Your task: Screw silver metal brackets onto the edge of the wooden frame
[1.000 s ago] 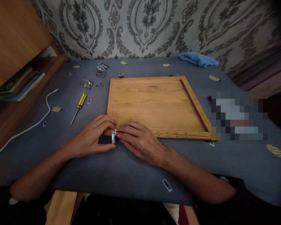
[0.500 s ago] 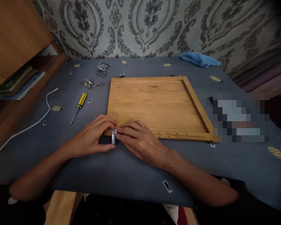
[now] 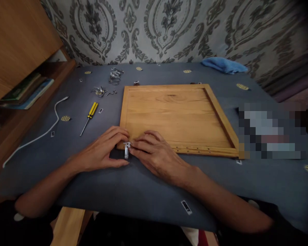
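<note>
A small silvery metal hinge (image 3: 126,150) sits at the near left corner of a framed wooden panel (image 3: 169,116), its curved arm sticking out over the panel's front edge. My left hand (image 3: 105,150) curls around it in a C, fingertips on the corner by its plate and thumb tip just below its arm. From the other side, my right hand (image 3: 157,155) has bent fingers closed against the hinge plate. The fingertips hide part of the plate. Several small holes run along the panel's near rail, right of my right hand.
A yellow-handled screwdriver (image 3: 92,111) lies left of the panel. Behind it are loose screws (image 3: 111,92) and piles of metal hardware (image 3: 115,76). A white cable (image 3: 45,131) crosses the left side. A blue cloth (image 3: 224,65) lies at the back; a blurred-out object (image 3: 269,130) is at right.
The whole view has shifted slightly, so everything appears a little further right. My left thumb has come slightly away from the hinge's arm. The hinge stays at the panel's corner.
</note>
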Tool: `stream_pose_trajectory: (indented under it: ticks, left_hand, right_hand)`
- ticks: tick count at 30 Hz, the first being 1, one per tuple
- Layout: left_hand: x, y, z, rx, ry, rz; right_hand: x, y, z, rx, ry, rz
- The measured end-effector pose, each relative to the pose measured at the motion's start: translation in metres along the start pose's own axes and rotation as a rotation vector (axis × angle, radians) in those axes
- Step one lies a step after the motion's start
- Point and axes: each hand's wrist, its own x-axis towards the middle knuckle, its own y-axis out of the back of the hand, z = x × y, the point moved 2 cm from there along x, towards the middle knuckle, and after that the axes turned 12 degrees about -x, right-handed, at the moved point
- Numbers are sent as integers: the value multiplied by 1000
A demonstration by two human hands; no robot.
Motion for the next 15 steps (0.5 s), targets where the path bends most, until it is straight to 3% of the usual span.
stream_pose_trajectory:
  ticks: [15]
  left_hand:
    - [0,0,1,-18,14,3]
  right_hand:
    - [1,0,-1,-33,4,-13]
